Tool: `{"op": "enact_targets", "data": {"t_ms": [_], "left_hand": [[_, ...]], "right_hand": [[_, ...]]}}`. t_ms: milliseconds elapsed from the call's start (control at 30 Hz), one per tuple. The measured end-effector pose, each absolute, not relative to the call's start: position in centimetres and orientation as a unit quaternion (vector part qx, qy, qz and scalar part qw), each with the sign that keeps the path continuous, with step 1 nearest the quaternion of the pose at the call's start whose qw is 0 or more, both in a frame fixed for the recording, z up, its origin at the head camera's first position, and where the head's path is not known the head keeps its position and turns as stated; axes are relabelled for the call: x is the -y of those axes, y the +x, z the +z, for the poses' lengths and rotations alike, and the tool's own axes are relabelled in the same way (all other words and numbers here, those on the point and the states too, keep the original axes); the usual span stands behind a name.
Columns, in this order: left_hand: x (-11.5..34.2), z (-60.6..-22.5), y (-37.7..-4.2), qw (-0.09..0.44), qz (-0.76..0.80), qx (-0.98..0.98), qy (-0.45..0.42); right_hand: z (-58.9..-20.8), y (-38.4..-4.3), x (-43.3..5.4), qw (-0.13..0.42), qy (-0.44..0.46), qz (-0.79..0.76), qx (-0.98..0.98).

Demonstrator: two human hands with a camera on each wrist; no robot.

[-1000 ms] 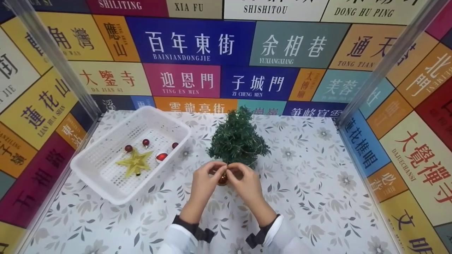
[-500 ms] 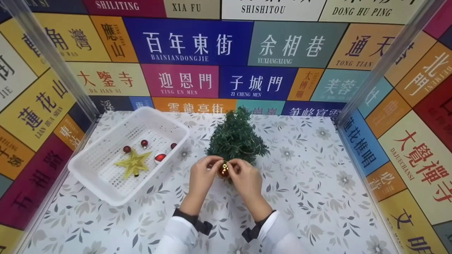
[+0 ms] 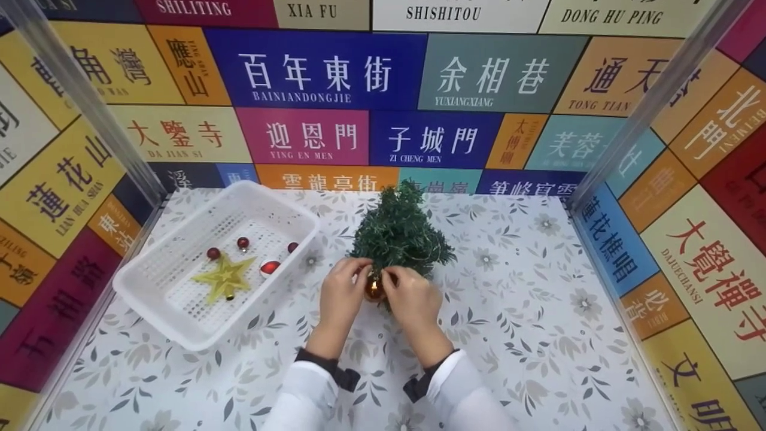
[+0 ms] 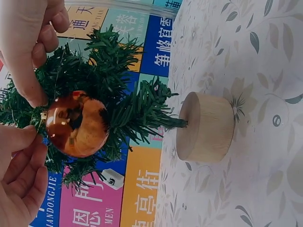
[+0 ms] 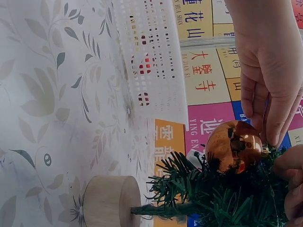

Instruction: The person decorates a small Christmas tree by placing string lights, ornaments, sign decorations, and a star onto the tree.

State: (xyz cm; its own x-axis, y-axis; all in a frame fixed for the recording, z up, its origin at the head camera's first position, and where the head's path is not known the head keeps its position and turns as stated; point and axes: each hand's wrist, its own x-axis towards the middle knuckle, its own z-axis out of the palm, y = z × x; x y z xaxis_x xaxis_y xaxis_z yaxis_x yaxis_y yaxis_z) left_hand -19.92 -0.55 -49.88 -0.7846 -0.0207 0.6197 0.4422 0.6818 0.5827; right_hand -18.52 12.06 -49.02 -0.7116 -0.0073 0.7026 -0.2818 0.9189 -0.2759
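Note:
A shiny copper-gold Christmas bauble [image 4: 78, 124] hangs against the front branches of a small artificial Christmas tree [image 3: 400, 230]. My left hand [image 3: 342, 293] pinches at the bauble's top, its fingertips right at the small cap in the right wrist view. From the other side my right hand [image 3: 414, 299] pinches at the same spot, where a thin thread runs among the needles. In the left wrist view, the tree's round wooden base [image 4: 208, 126] stands on the floral tabletop, below the bauble. Branches and fingers partly hide the thread.
To the left stands a white perforated plastic basket [image 3: 164, 320]. It holds a gold star [image 3: 222, 278], a larger red bauble [image 3: 270, 269] and several small dark red balls [image 3: 242, 243]. Colourful sign-covered walls enclose the table on the far side and both sides.
Both hands have shifted slightly away from the person, towards the tree. The bauble has risen a little with them and turned, and its golden cap has tipped out of sight behind the fingers.

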Motion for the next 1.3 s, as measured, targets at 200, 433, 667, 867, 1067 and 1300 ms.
{"op": "enact_targets", "data": {"t_ms": [200, 433, 667, 867, 1067, 1300], "left_hand": [[0.1, -49.7, -20.4, 0.311, -0.365, 0.870, -0.118], [0.0, -50.4, -20.2, 0.345, -0.337, 0.866, -0.132], [-0.2, -51.0, -19.4, 0.321, -0.372, 0.864, -0.111], [-0.3, -51.3, -19.3, 0.297, -0.402, 0.860, -0.099], [0.1, -51.2, -19.1, 0.289, -0.402, 0.861, -0.112], [2.0, -51.2, -19.4, 0.289, -0.396, 0.864, -0.117]], "right_hand": [[-48.8, -18.6, -12.0, 0.389, 0.079, 0.169, 0.902], [-49.0, -18.6, -12.0, 0.395, 0.087, 0.139, 0.904], [-49.3, -18.5, -12.0, 0.390, 0.098, 0.128, 0.907], [-49.1, -18.5, -12.0, 0.386, 0.104, 0.121, 0.909], [-48.6, -18.1, -12.3, 0.364, 0.117, 0.144, 0.913], [-47.6, -17.0, -14.0, 0.353, 0.130, 0.242, 0.894]]}}
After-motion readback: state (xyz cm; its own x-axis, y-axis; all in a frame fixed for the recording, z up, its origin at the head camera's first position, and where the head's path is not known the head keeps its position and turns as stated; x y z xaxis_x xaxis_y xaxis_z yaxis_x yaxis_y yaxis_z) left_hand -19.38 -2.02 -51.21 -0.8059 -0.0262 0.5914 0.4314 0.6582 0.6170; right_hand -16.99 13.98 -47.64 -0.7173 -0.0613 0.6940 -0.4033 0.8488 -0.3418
